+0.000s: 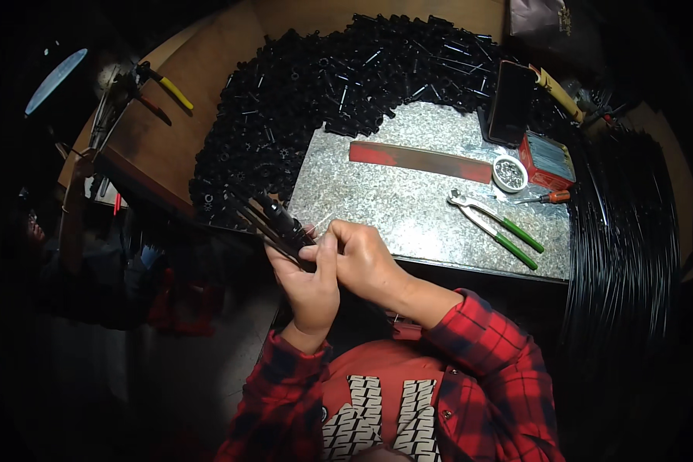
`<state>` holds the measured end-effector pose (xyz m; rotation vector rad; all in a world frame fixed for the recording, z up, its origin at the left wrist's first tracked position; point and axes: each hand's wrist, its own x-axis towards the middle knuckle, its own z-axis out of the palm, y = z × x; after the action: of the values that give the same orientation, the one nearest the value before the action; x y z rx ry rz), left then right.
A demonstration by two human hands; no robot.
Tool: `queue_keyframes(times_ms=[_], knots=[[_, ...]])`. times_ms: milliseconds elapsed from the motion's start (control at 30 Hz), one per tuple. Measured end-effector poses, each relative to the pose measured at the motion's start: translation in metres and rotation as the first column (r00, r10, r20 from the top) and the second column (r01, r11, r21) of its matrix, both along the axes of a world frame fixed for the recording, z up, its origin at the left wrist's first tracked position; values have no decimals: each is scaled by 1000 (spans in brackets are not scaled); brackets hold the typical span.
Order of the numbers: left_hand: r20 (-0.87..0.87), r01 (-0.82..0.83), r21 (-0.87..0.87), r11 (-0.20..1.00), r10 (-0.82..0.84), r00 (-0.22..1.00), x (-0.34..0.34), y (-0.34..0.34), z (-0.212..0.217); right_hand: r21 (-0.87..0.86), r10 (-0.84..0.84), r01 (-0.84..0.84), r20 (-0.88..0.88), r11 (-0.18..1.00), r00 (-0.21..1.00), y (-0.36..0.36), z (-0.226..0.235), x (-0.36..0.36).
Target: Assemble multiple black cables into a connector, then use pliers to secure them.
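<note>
A bundle of slim black cylindrical parts is gripped in my left hand, off the near left corner of the speckled tabletop. The parts point up and to the left. My right hand meets it from the right, its thumb and index finger pinched together at the near end of the parts. What lies between those right fingertips is too small and covered to make out. Past both hands rises a large heap of small black parts.
Nippers with green handles, a flat red-brown bar, a white cup of small metal bits, a red box and an orange-handled screwdriver lie on the tabletop. Black strands hang at right; a phone stands behind.
</note>
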<state>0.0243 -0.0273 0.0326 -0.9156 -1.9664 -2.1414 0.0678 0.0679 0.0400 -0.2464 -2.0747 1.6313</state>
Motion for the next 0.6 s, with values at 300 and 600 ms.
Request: queue_keyframes(times_ms=[300,600], knots=[[102,157,-87,984,-148,984,-20,-24,7,158,41,-5,-227,987,973,-11,-4,6],[144,264,-50,963,-255,956,-24,-30,9,-102,79,-81,-26,991,997,-5,-9,9]])
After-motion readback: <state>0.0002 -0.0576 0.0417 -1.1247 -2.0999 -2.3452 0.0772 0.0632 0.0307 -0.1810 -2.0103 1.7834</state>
